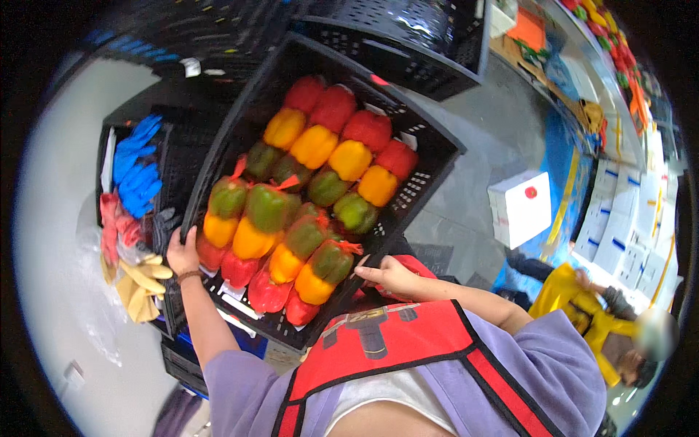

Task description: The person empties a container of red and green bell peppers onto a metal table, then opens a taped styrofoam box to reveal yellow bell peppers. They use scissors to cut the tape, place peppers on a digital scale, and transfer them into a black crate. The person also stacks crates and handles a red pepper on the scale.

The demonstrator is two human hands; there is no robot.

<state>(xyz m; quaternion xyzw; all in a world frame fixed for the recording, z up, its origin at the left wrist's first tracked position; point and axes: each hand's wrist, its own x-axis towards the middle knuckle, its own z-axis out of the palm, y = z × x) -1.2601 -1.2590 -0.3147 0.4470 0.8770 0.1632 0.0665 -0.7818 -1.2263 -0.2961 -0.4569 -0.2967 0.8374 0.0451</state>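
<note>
A black perforated plastic crate [426, 130] stands tilted across the view in front of me. Inside lie bagged sets of bell peppers [256, 207], each set a line of red, yellow and green. Red ties close the bags nearest to me. My left hand [183, 253] is closed over the crate's left rim, thumb on top. On the opposite side, my right hand [389, 278] grips the right rim near the front corner, its index finger lying along the edge. The undersides of both hands' grips are hidden by the crate.
Blue gloves [138, 169] and tan gloves [140, 290] lie on the left beside the crate. Another black crate [408, 62] stands beyond. At right are a white box [521, 209] on the floor and a person in a yellow top [575, 306], near stacked white boxes [619, 218].
</note>
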